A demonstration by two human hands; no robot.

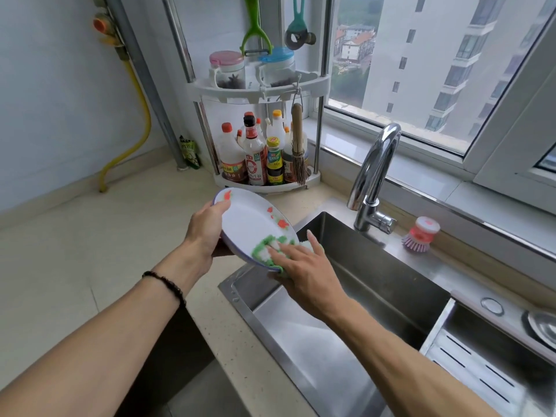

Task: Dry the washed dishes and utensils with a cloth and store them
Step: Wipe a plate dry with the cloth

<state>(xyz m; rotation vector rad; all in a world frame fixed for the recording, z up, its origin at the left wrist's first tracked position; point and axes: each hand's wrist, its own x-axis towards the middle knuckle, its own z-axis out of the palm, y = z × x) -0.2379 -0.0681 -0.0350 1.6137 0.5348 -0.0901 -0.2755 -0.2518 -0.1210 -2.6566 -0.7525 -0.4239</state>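
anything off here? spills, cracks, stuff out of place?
Nothing stands out. The left hand holds the plate tilted over the sink edge while the right hand presses the cloth on its lower rim. No visible chips on the plate. The brush sits by the tap.

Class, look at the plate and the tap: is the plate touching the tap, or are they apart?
Apart. The head view shows the plate, held tilted in the left hand, with the sink's back wall showing between its rim and the tap.
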